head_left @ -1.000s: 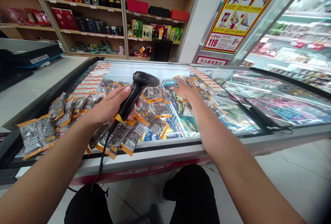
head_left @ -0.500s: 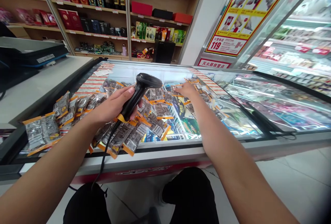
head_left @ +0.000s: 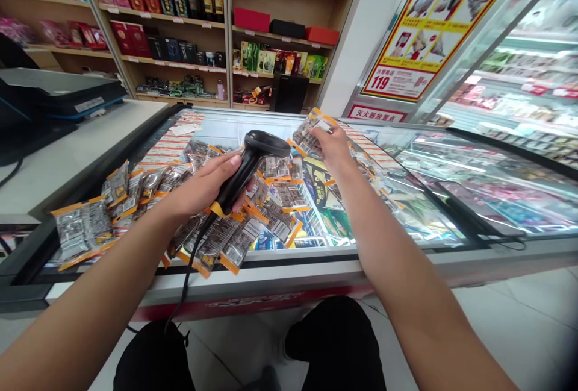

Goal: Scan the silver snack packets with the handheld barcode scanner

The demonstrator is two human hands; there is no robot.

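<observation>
My left hand [head_left: 212, 181] is wrapped round the grip of a black barcode scanner [head_left: 247, 165], its head pointing right and its cable hanging down over the freezer's front edge. In my right hand [head_left: 333, 145] is a snack packet [head_left: 308, 132] with orange edges, pinched by one side and raised above the glass. Many like packets [head_left: 241, 237] lie heaped on the freezer lid under and left of the scanner. Others lie behind my right wrist, partly hidden by it.
The chest freezer [head_left: 289, 270] has a glass top, with bags and a wire basket visible beneath. A counter with a black device [head_left: 54, 99] stands at left. Shelves [head_left: 180, 65] of bottles and boxes line the back. A red and yellow poster [head_left: 442, 23] hangs at right.
My right hand has lifted a packet up from the packets on the glass. The scanner stays in my left hand at nearly the same place; the view has shifted slightly.
</observation>
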